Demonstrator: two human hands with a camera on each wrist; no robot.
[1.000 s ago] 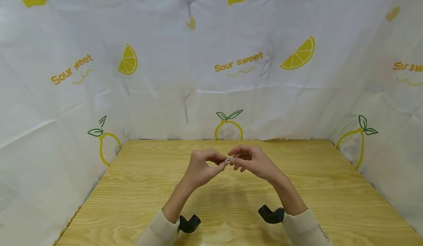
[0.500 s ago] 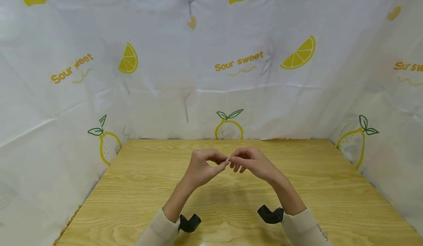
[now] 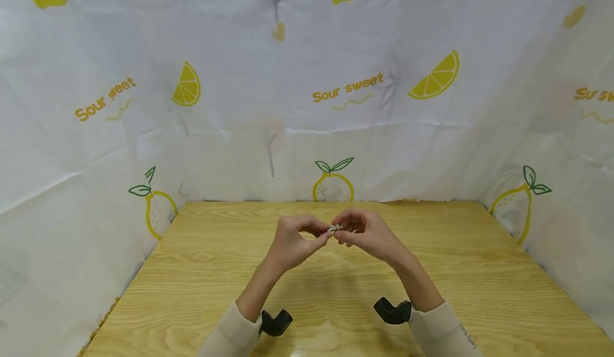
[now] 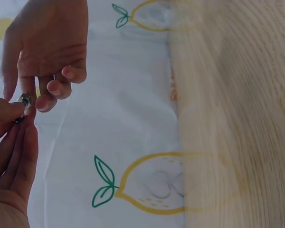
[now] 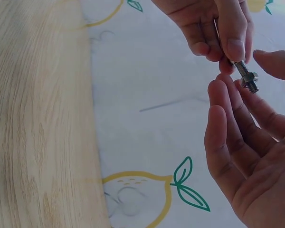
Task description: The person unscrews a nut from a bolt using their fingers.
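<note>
A small silver bolt (image 5: 241,68) carries a hex nut (image 5: 249,79) partway along its thread, with the threaded tip showing beyond the nut. My left hand (image 3: 292,242) pinches the bolt's other end between thumb and fingers, hiding that end. Around the nut, my right hand (image 3: 368,237) is spread, its thumb apart from the nut on one side and its fingers close on the other. Whether a fingertip touches the nut, I cannot tell. In the left wrist view the nut (image 4: 25,99) shows just above the left thumb.
Both hands are held above a wooden table (image 3: 216,314). A white cloth (image 3: 240,106) printed with lemons hangs behind and at both sides. Black wrist-worn devices, one on the left cuff (image 3: 275,323) and one on the right cuff (image 3: 393,311), jut inward.
Half a second ago the right thumb and fingers were together at the bolt; now they are parted, and the nut and bolt tip show between them. The left hand stays in place.
</note>
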